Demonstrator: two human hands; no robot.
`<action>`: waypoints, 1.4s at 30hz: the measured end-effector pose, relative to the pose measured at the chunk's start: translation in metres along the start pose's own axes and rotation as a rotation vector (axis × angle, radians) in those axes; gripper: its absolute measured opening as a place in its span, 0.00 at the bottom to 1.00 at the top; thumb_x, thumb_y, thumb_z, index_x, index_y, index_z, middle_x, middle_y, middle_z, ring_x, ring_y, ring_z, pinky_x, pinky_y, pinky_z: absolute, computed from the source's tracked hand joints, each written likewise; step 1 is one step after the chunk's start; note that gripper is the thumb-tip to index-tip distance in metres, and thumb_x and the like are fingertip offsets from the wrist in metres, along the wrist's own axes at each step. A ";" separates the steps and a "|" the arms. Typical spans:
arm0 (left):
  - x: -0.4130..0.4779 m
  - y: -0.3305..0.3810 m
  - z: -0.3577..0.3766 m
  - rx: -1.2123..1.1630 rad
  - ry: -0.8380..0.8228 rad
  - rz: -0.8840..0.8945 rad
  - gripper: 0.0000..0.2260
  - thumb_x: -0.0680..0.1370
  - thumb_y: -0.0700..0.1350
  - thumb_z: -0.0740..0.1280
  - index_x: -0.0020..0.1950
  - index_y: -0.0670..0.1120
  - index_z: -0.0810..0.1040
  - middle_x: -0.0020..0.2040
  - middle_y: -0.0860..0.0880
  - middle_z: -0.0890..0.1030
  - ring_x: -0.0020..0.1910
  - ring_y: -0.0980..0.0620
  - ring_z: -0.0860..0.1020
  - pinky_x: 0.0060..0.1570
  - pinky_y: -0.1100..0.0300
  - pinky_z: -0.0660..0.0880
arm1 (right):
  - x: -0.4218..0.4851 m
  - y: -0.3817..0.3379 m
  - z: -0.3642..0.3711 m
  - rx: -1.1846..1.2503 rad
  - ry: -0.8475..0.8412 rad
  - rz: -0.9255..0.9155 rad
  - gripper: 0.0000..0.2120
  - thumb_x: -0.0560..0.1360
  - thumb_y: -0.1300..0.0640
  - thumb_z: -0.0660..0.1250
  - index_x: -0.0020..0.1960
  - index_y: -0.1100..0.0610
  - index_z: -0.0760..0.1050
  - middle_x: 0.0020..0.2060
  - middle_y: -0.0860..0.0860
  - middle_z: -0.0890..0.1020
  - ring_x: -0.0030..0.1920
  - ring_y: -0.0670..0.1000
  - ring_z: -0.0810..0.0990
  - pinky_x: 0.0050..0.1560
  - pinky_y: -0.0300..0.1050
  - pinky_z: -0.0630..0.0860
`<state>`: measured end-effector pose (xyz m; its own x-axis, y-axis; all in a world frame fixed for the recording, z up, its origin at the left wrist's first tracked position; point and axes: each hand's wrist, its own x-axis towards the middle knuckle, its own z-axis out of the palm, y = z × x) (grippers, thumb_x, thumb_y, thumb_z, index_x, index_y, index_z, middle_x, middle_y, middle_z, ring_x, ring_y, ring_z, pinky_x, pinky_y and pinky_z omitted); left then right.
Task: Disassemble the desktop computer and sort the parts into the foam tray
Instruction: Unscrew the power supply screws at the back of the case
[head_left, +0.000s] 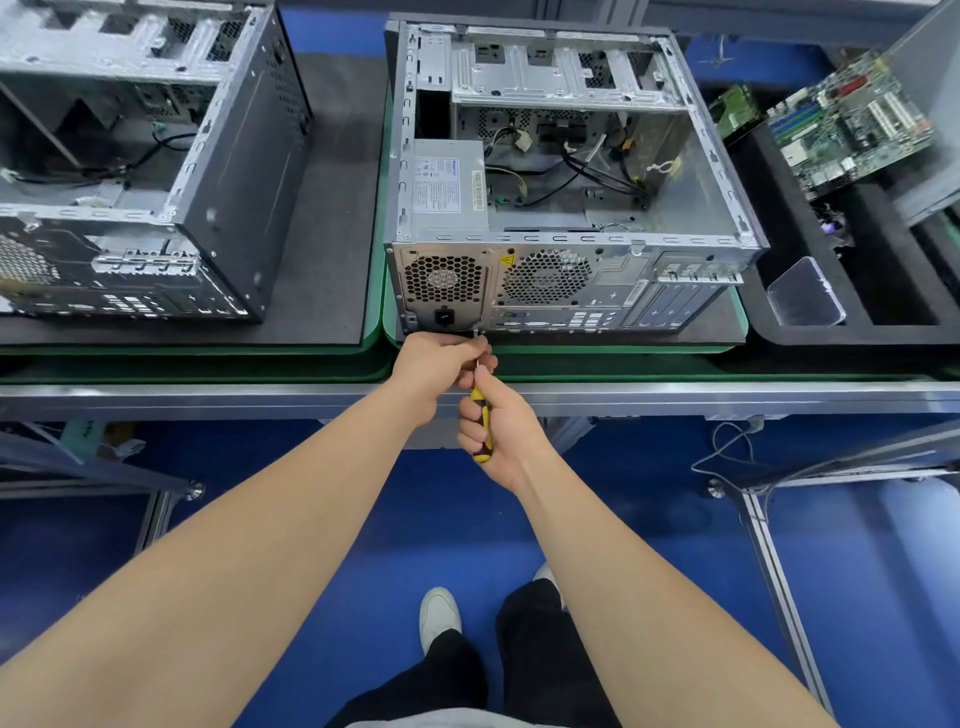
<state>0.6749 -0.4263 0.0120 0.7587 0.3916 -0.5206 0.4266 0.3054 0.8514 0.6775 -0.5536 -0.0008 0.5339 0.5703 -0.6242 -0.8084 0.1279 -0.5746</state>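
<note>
Screwdriver (484, 417), yellow-black handle, in right hand (504, 434); perforated metal case (613, 296).

The right hand (506, 431) grips the yellow-and-black handle of a screwdriver (484, 415), whose tip meets the lower rear edge of the open computer case (571, 291). The left hand (436, 366) curls round the shaft near the tip. A power supply (449, 187) sits inside the case. A motherboard (847, 124) lies in the foam tray (878, 249) on the right, and a second case (234, 171) stands on the left.
</note>
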 end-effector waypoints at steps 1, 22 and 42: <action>0.001 0.000 0.000 0.005 0.008 0.002 0.08 0.80 0.44 0.72 0.50 0.40 0.85 0.44 0.44 0.88 0.44 0.47 0.84 0.45 0.58 0.81 | 0.000 0.000 0.001 -0.063 0.037 -0.033 0.15 0.87 0.46 0.59 0.49 0.54 0.76 0.29 0.49 0.71 0.24 0.46 0.63 0.22 0.39 0.62; -0.001 0.002 0.009 0.056 0.122 -0.013 0.07 0.77 0.48 0.75 0.49 0.45 0.87 0.43 0.49 0.88 0.46 0.49 0.86 0.42 0.60 0.82 | -0.002 -0.006 0.007 -1.481 0.636 -0.650 0.10 0.84 0.51 0.62 0.48 0.53 0.78 0.37 0.52 0.81 0.37 0.54 0.73 0.36 0.46 0.64; -0.002 0.003 0.003 -0.071 -0.030 -0.008 0.09 0.81 0.43 0.70 0.53 0.36 0.84 0.47 0.40 0.87 0.46 0.47 0.86 0.52 0.56 0.82 | -0.005 -0.010 -0.014 0.295 -0.232 0.173 0.15 0.87 0.47 0.58 0.52 0.55 0.79 0.32 0.48 0.70 0.22 0.44 0.62 0.18 0.37 0.62</action>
<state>0.6764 -0.4283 0.0157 0.7700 0.3632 -0.5246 0.3975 0.3700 0.8397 0.6860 -0.5689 0.0011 0.3408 0.7672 -0.5434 -0.9358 0.2217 -0.2740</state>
